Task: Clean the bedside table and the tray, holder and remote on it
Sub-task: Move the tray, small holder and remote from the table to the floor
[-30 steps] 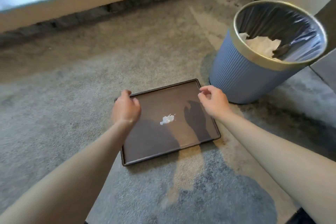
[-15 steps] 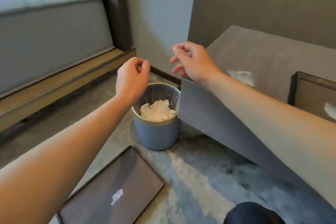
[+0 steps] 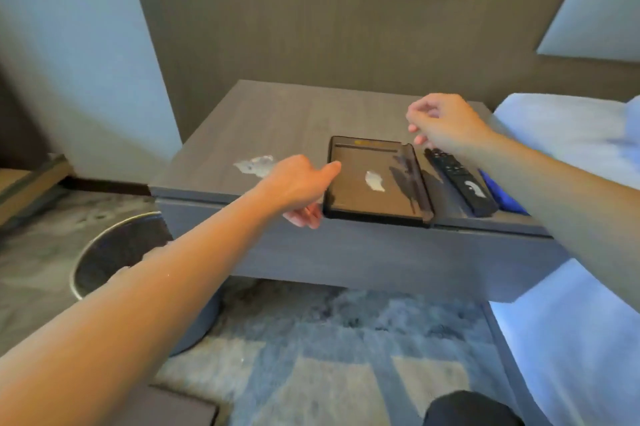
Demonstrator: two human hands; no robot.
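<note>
Bedside table (image 3: 277, 121): L hand (image 3: 294, 188) at holder (image 3: 374, 180) edge, R hand (image 3: 446, 122) above remote (image 3: 457, 176).

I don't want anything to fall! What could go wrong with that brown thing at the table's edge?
1. The flat dark brown holder sits at the grey wooden bedside table's front edge; the left hand reaching its corner might nudge it off.
2. The white smear on it could spill if it tips.
3. The right hand hovers above the black remote and could bump it.
</note>
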